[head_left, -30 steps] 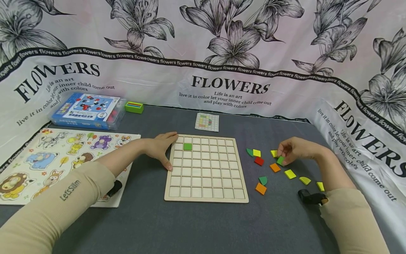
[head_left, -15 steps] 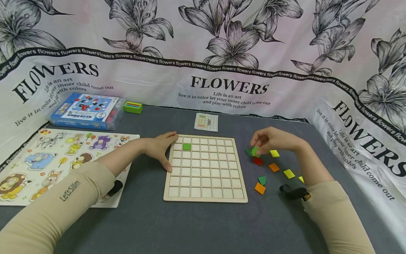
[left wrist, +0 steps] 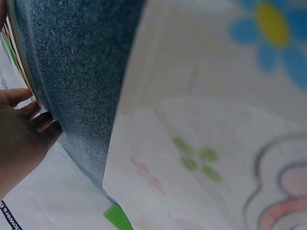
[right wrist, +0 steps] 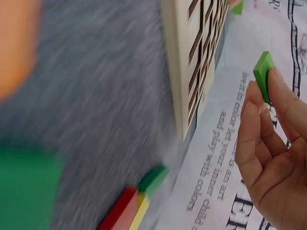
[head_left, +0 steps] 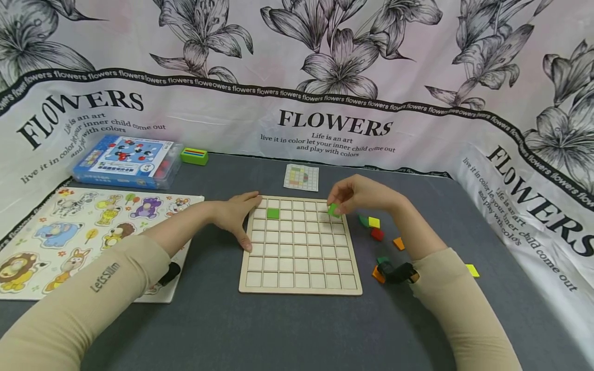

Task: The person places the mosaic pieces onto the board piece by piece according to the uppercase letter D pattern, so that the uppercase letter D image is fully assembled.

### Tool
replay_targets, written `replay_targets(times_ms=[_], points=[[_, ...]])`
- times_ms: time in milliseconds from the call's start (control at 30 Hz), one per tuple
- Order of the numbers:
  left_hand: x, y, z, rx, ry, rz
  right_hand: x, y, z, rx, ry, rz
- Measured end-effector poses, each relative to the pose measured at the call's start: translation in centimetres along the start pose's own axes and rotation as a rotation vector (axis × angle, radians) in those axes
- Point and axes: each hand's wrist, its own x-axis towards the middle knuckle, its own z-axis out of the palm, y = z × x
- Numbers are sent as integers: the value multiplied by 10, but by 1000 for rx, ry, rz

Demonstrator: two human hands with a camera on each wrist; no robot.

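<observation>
A wooden grid board (head_left: 300,251) lies in the middle of the dark table, with one green square tile (head_left: 273,213) in a cell near its upper left. My left hand (head_left: 234,219) rests against the board's left edge, thumb and fingers spread. Between thumb and fingertips, my right hand (head_left: 359,195) pinches another green tile (right wrist: 263,75), held above the board's upper right corner. Beyond the board lies a small card (head_left: 301,178) printed with a coloured grid pattern.
Right of the board lie loose tiles, among them a red tile (head_left: 377,234) and a yellow tile (head_left: 373,222); my right forearm covers some. An animal puzzle board (head_left: 69,268) lies left. Behind it are a blue box (head_left: 125,164) and a green block (head_left: 194,156).
My right hand has carried the green tile leftward from the loose tiles to over the board's upper right corner. The left hand stays at the board's edge.
</observation>
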Motion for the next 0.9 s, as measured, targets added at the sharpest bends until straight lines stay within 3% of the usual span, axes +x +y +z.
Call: replay_targets(times_ms=[367, 667, 900], points=[[1, -1, 2, 5, 9, -16, 40, -17, 11, 63, -8, -58], [2, -2, 2, 6, 3, -24, 65, -33, 23, 20, 18, -88], [3, -2, 2, 9, -4, -30, 80, -44, 34, -11, -14, -34]])
